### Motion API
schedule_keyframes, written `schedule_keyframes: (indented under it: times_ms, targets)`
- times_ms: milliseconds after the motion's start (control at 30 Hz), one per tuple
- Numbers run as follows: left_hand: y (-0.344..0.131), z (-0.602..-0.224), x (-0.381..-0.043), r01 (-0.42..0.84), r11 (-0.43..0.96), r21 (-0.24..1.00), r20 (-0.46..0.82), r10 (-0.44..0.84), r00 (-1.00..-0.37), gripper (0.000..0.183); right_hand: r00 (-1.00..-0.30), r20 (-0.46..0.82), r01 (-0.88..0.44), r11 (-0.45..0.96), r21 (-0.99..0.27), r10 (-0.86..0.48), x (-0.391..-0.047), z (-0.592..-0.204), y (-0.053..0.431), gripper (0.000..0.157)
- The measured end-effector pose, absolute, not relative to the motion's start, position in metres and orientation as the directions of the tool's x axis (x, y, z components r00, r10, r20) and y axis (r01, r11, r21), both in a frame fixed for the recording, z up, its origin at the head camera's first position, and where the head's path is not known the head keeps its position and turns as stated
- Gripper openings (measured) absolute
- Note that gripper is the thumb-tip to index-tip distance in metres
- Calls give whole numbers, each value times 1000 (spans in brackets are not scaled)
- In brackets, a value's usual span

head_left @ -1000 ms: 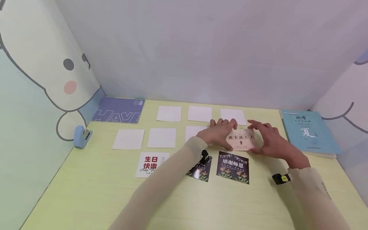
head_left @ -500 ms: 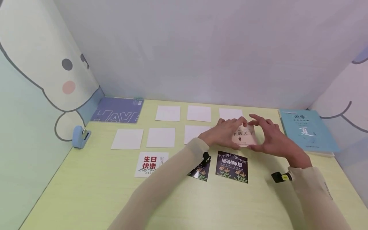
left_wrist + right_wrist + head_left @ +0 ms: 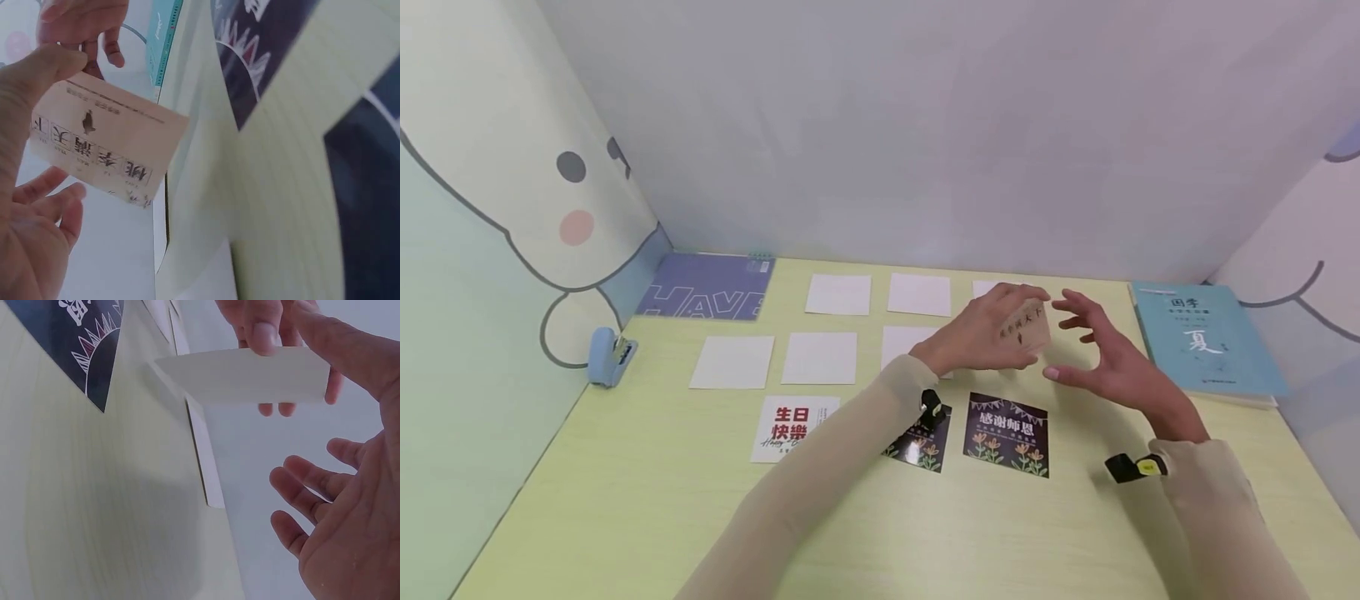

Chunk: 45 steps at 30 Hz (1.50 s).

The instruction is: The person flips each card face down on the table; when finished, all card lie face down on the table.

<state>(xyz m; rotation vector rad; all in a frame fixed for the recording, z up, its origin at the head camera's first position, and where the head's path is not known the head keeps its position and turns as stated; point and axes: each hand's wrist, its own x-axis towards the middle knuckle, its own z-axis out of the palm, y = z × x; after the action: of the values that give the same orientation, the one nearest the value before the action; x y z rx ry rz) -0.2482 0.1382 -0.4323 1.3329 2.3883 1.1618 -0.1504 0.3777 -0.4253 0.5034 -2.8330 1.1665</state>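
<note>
A pale pink card (image 3: 1024, 330) with dark Chinese characters is raised and tilted, gripped by my left hand (image 3: 981, 333) between thumb and fingers. Its printed face shows in the left wrist view; in the right wrist view the card (image 3: 250, 375) shows a plain whitish side. Just to the right, my right hand (image 3: 1108, 354) faces it with thumb and fingers spread and nothing in them. Below lie two dark floral cards, one in full (image 3: 1007, 433) and one partly under my left sleeve. A white card with red characters (image 3: 793, 425) lies to their left.
White blank cards lie in two rows behind, including one at the left (image 3: 732, 362) and one at the back (image 3: 919, 294). A purple notebook (image 3: 707, 287) and blue stapler (image 3: 608, 358) are at the left, a teal book (image 3: 1206, 342) at the right.
The pink card has come up off the table, turned and tilted, in my left hand. My right hand has come away from its right edge, fingers opened.
</note>
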Motion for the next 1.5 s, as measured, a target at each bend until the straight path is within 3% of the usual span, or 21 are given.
schedule_keyframes:
  times_ms: [233, 467, 767, 967, 1267, 1500]
  targets:
    - [138, -427, -250, 667, 245, 703, 300, 749, -591, 78, -957, 44, -229, 656, -719, -286, -154, -430, 375, 109]
    - [133, -422, -249, 615, 244, 750, 255, 751, -609, 78, -955, 74, -259, 690, -676, -286, -156, -433, 377, 95]
    - [123, -422, -253, 592, 249, 767, 216, 768, -603, 84, -954, 114, -283, 702, -654, -279, -155, -434, 378, 94]
    - [121, -426, -253, 666, 349, 660, 156, 803, -576, 104, -951, 114, -291, 709, -643, -287, -158, -439, 379, 102]
    - [119, -431, -250, 729, 529, 435, 18, 804, -594, 106, -954, 39, -257, 747, -613, -296, -164, -446, 376, 107]
    - [123, -438, -251, 723, 598, 345, -81, 787, -612, 109, -953, -6, -242, 773, -586, -303, -170, -449, 375, 107]
